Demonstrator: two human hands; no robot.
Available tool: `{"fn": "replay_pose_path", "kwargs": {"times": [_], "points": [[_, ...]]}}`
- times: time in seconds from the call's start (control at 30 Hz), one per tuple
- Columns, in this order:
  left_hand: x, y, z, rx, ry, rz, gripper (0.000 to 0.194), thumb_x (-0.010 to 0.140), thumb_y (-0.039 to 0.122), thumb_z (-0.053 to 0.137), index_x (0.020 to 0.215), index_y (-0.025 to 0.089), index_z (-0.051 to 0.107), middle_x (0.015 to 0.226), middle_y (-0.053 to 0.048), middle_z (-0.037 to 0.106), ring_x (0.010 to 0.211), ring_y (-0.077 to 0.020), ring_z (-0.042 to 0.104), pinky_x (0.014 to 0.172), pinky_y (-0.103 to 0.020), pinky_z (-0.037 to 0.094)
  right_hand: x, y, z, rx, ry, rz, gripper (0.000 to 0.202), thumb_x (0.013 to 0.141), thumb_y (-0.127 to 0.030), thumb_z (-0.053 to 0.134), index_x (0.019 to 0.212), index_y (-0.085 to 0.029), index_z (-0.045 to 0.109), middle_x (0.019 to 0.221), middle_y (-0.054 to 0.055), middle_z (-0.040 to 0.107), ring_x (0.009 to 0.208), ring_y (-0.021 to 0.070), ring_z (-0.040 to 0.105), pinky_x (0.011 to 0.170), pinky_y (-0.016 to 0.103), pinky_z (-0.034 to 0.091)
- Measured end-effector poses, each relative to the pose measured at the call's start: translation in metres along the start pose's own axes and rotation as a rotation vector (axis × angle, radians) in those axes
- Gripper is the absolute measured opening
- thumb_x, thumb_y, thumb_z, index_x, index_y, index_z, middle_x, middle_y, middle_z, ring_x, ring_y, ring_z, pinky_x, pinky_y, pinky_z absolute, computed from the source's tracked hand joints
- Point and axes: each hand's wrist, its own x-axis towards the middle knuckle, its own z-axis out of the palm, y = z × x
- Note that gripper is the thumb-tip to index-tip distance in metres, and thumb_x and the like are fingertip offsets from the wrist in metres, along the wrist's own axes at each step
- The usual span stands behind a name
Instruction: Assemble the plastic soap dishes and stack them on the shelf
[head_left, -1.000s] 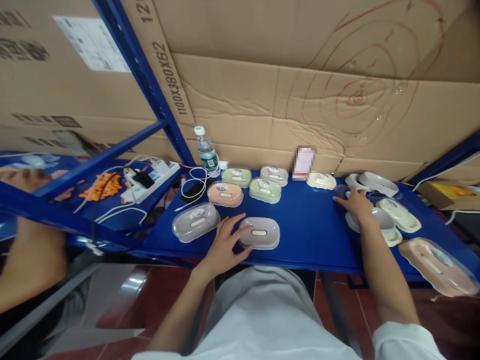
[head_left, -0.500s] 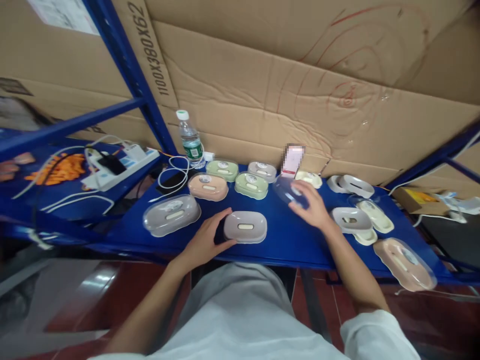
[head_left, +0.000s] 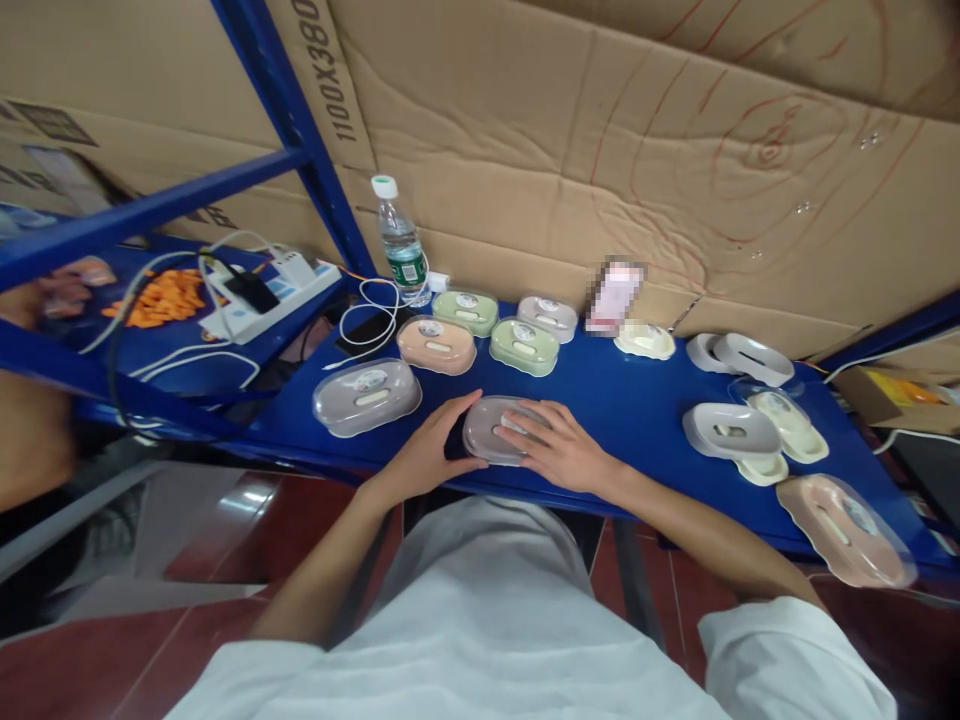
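A grey oval soap dish point(head_left: 480, 440) lies at the front of the blue table. My left hand point(head_left: 427, 452) is around its left end, with the fingertips at the far edge and the thumb at the near edge. Over the dish sits a clear plastic lid point(head_left: 500, 408) with a round label. My right hand point(head_left: 562, 447) lies across the right part of this lid, its fingers spread over the top and covering most of the label. Whether the lid's rim is seated all round the dish cannot be seen.
Lidded dishes stand behind and left: grey point(head_left: 367, 398), orange point(head_left: 436, 345), green point(head_left: 525, 347). On the right are an uncovered grey dish point(head_left: 709, 440), cream pieces point(head_left: 791, 425) and an orange lidded dish point(head_left: 844, 530). Behind stand a water bottle point(head_left: 405, 250) and a phone point(head_left: 615, 297).
My right hand has brought the clear lid from the back right to the grey dish and laid it on top. My left hand stays at the dish's left end. The camera view has shifted.
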Motion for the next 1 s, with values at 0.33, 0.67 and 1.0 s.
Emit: {"fn": "replay_pose_path", "kwargs": {"times": [0.33, 0.67, 1.0], "points": [[-0.0012, 0.0048, 0.0008, 0.032, -0.005, 0.019, 0.090, 0.093, 0.042, 0.083, 0.168, 0.034, 0.034, 0.164, -0.012, 0.051, 0.152, -0.0317, 0.052, 0.128, -0.052, 0.044, -0.0006, 0.0048, 0.0039, 0.010, 0.049, -0.033, 0.070, 0.108, -0.060, 0.056, 0.163, -0.017, 0.052, 0.165, 0.018, 0.055, 0.159, 0.0364, 0.042, 0.125, 0.059, 0.042], [-0.0017, 0.0031, 0.0012, 0.035, -0.037, 0.011, 0.090, 0.093, 0.048, 0.083, 0.167, 0.035, 0.035, 0.167, -0.010, 0.049, 0.155, -0.0323, 0.049, 0.131, -0.052, 0.040, -0.0028, 0.0027, 0.0044, -0.083, 0.111, -0.057, 0.055, 0.112, -0.048, 0.054, 0.160, -0.021, 0.056, 0.160, 0.014, 0.062, 0.154, 0.0338, 0.049, 0.121, 0.054, 0.045], [-0.0012, 0.0015, 0.0013, 0.029, -0.028, 0.024, 0.088, 0.093, 0.046, 0.082, 0.167, 0.034, 0.036, 0.164, -0.012, 0.050, 0.153, -0.0334, 0.050, 0.130, -0.053, 0.043, -0.0011, 0.0003, 0.0060, -0.095, 0.063, -0.074, 0.057, 0.111, -0.047, 0.057, 0.163, -0.024, 0.053, 0.162, 0.014, 0.058, 0.156, 0.0329, 0.046, 0.125, 0.056, 0.043]]}}
